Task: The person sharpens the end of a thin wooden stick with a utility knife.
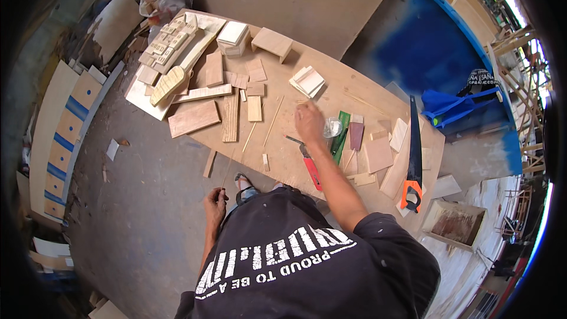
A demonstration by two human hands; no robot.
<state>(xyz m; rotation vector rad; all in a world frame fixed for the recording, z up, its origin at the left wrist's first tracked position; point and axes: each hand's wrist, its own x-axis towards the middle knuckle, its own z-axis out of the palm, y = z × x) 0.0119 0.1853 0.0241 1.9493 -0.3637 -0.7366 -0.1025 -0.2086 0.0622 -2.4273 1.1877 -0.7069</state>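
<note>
My left hand [215,205], low beside the near table edge, holds a thin wooden stick [227,174] in closed fingers. My right hand [309,121] is over the plywood table [283,165], just below a stack of thin wooden squares [307,81]; its fingers are closed, and what they hold is too small or blurred to name. Beside that hand are a clear cup [332,127], a green strip [340,142], a dark reddish piece [356,133] and a red box cutter [311,170]. Several wood offcuts [194,119] and loose sticks lie about.
A model wooden boat [171,50] sits at the table's left end, a handsaw [412,192] at the right. Beyond are a blue-painted panel [407,35] and blue bag [449,106]. A box [453,221] sits lower right; striped boards [71,136] stand at left.
</note>
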